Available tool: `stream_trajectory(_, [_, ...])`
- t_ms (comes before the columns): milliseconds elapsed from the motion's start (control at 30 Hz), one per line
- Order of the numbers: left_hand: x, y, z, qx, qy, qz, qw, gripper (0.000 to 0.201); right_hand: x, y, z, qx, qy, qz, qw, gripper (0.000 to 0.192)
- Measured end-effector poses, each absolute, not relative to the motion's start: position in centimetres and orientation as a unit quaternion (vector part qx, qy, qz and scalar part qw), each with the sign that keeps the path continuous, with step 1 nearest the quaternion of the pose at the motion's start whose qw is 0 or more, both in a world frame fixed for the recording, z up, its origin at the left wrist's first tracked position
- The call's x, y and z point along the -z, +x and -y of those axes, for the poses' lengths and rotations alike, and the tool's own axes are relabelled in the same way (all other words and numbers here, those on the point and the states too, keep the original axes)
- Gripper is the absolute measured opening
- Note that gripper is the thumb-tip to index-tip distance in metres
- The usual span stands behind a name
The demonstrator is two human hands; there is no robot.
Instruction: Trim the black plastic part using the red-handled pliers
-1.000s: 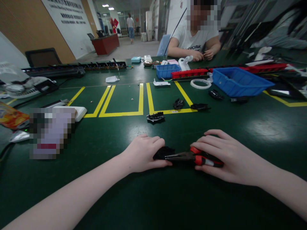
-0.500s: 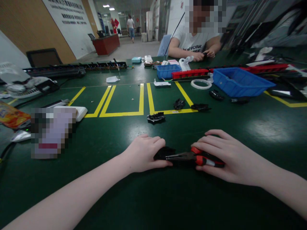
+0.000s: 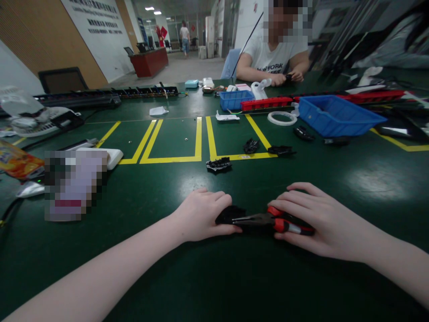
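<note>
dim overhead light, glare on table point(image 3: 368, 179), warped edges

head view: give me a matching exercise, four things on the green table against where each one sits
Things:
1. pliers
2. large blue bin
3. white ring
4. black part

Places:
A. just left of the large blue bin
B. far right of the table
C. under the right hand
D. below the yellow lines, ahead of the left hand

Pairs: 1-C, 2-B, 3-A, 4-D

both forearms are bare, no sleeves; left hand point(image 3: 201, 215) and right hand point(image 3: 318, 223) wear no gloves, rings or watch.
</note>
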State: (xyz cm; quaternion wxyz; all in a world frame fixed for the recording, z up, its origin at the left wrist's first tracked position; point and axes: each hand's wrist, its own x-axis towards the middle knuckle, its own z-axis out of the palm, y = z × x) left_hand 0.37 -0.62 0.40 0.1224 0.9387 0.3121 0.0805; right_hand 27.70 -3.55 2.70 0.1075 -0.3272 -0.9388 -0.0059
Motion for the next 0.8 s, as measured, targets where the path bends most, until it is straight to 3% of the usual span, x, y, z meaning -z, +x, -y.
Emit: stream_trajectory(800, [-0.36, 0.43, 0.57, -0.08, 0.94, -0.311, 0.115, 0.039, -2.59, 27.13, 3.8, 0.008, -0.339, 0.933, 0.119, 0.034])
